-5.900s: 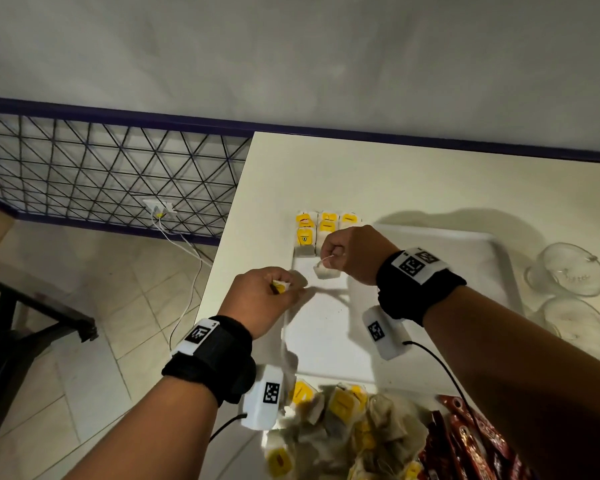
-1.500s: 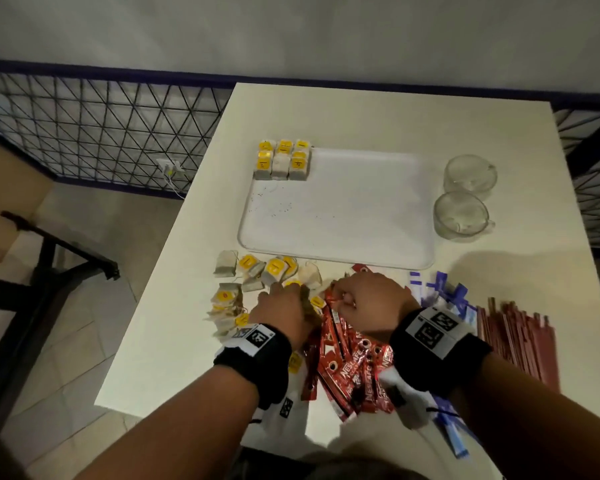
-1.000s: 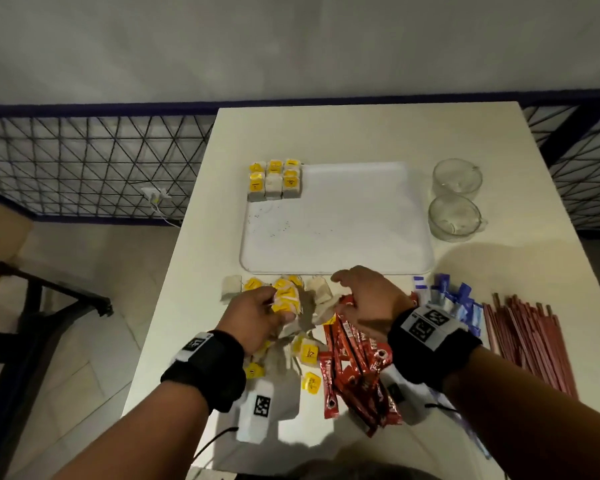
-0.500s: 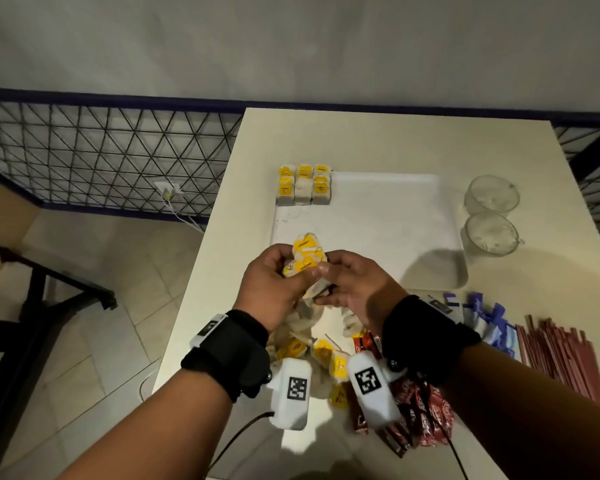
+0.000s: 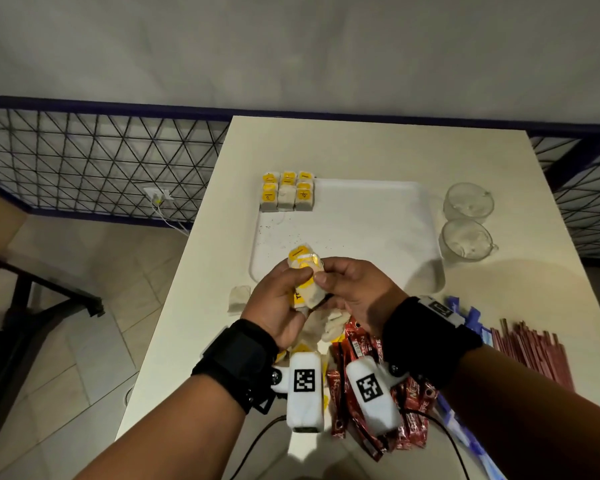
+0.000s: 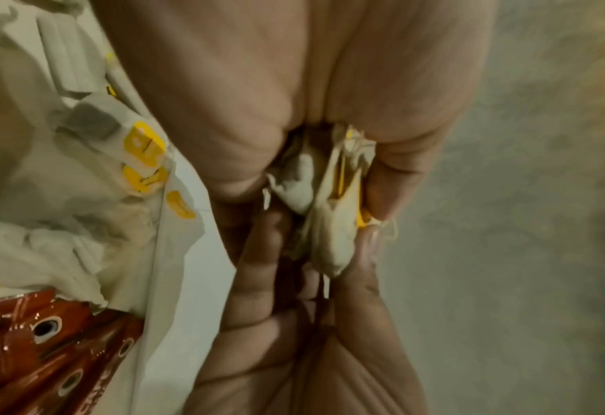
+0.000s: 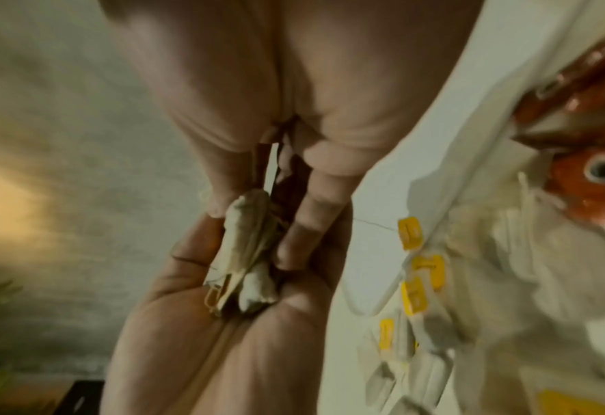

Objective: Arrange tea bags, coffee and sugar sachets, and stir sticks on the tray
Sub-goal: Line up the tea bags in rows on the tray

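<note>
Head view. A pale wall and a dark triangular-mesh railing (image 5: 94, 161) back a cream tabletop (image 5: 361, 150). On it lies one white tray (image 5: 368, 237), its long axis running left to right. At the tray's far-left corner stand three short columns of yellow-tagged tea bags (image 5: 286, 191), side by side, tags toward the far edge; the number per column cannot be told. Two clear glass cups (image 5: 468, 220) stand just beside the tray's right rim, one behind the other. One loose tea bag (image 5: 238, 298) lies flat near the tray's near-left corner. Above the tray's near edge the left hand (image 5: 278, 303) and right hand (image 5: 357, 292) meet, both grasping a small bunch of tea bags (image 5: 305, 278), held roughly upright with yellow tags uppermost; its count is unclear. Under the wrists lie a heap of red coffee sachets (image 5: 357, 403), blue sachets (image 5: 465, 317) and a row of reddish stir sticks (image 5: 534, 348), long axes running toward the viewer.

Left wrist view. Fingers (image 6: 382, 179) of the left hand curl round crumpled bags, the right hand closing from below; more tea bags and red sachets lie at left.

Right wrist view. The same bunch is pinched between both hands, long axis along the fingers; the picture is blurred.
</note>
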